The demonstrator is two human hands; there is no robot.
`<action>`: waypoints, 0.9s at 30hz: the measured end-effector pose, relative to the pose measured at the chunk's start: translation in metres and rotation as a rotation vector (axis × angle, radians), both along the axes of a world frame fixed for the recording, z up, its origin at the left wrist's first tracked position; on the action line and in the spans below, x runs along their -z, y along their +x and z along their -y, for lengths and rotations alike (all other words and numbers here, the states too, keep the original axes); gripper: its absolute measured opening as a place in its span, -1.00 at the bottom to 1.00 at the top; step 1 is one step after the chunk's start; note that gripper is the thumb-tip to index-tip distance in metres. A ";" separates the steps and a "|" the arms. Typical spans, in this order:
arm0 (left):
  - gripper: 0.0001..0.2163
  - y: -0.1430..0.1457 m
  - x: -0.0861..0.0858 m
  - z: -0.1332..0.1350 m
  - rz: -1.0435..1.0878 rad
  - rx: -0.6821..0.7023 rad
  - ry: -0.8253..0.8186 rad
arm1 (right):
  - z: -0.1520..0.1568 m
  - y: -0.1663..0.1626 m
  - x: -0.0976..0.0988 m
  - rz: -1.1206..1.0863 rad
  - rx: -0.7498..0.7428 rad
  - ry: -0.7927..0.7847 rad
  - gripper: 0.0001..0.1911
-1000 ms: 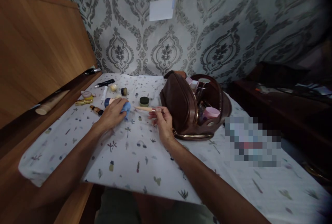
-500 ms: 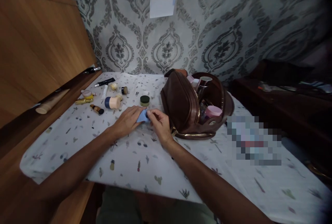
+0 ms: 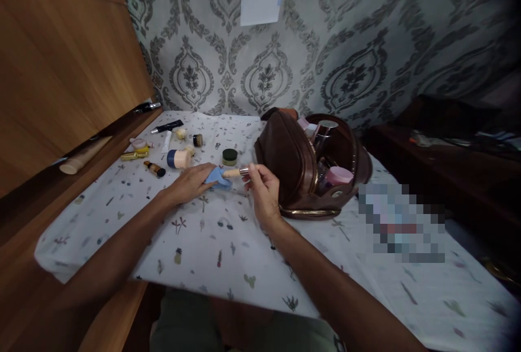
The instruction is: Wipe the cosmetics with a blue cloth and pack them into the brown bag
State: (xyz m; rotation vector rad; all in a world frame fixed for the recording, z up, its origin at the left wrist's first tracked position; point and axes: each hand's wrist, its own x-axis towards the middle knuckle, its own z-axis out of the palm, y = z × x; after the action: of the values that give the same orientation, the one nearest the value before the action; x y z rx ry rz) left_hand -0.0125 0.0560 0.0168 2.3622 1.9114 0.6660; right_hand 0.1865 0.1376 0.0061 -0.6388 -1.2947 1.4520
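My left hand (image 3: 190,182) is closed on a small blue cloth (image 3: 217,178), which lies against one end of a slim beige cosmetic tube (image 3: 233,173). My right hand (image 3: 264,186) pinches the tube's silver end between thumb and fingers. The tube is held roughly level above the cloth-covered table. Just behind it stands a small jar with a dark green lid (image 3: 230,155). Right beside my right hand sits an open brown cosmetic bag (image 3: 285,151), holding a pink container (image 3: 339,175) and a silver-capped bottle (image 3: 325,129).
Several cosmetics lie on the left, among them a navy-and-peach bottle (image 3: 179,158), a small brown bottle (image 3: 154,168), a gold tube (image 3: 134,155) and a black tube (image 3: 167,126). A wooden cabinet (image 3: 73,42) borders the left side. A blurred flat item (image 3: 401,221) lies on the right.
My right hand has moved right and turned, so the beige tube now shows between my hands. My left hand has shifted slightly left with the blue cloth.
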 end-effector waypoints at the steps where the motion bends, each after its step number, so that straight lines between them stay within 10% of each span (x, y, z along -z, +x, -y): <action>1: -0.70 -0.001 -0.001 0.000 0.026 0.004 -0.004 | 0.000 0.000 0.000 -0.008 0.001 -0.008 -0.57; 16: -0.64 0.013 -0.018 0.004 0.750 0.066 -0.426 | -0.002 -0.001 -0.008 -0.127 -0.182 -0.260 -0.63; 27: -0.59 0.024 -0.012 0.004 0.285 0.056 0.005 | 0.001 -0.006 0.003 0.007 -0.075 -0.147 -0.58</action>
State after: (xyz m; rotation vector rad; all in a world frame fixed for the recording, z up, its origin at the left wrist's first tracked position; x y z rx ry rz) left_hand 0.0113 0.0522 0.0286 2.1736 1.7192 0.9444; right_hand 0.1806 0.1368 0.0028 -0.6989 -1.2361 1.6188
